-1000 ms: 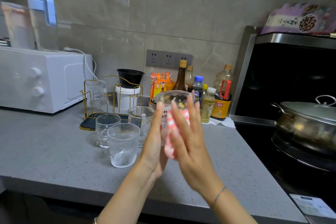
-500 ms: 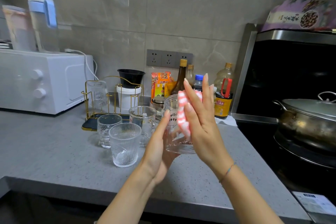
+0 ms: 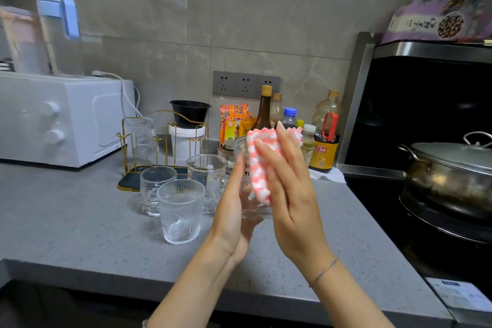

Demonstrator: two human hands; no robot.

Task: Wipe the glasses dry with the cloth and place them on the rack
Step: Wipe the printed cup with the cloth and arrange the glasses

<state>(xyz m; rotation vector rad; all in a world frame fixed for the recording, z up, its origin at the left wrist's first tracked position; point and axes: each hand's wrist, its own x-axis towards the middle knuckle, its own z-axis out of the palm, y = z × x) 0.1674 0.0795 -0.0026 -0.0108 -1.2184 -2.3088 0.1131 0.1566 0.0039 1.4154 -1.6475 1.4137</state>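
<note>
At the far left of the task's things, the gold wire rack (image 3: 165,146) on its dark base stands at the back of the grey speckled bench (image 3: 80,221), and one clear glass (image 3: 140,136) already hangs or sits in its left slot; that one looks finished. Just in front of the rack, three more clear glasses wait upright on the bench: a short textured tumbler (image 3: 157,189), a ribbed tumbler (image 3: 181,213) nearest the camera, and a taller clear glass with a handle (image 3: 207,181) behind them. Whether these are wiped or wet cannot be told, but they are not on the rack, so by my reckoning most of the job is left: one glass racked, one in hand, three to go.

Further right, the left hand (image 3: 234,210) cradles a clear printed glass (image 3: 249,189) from its left side, its fingers (image 3: 238,170) pressed together and laid flat along the wall, palm under the base. The glass is held above the bench, clear of it, right of the three waiting glasses. The right hand (image 3: 290,194) presses a pink-and-white checked cloth (image 3: 262,165) against the glass's right side and rim; its fingers (image 3: 269,152) lie together, flat over the cloth, trapping it against the glass rather than pinching it. So the glass sits sandwiched between both palms, the cloth covering its upper right part.
</note>
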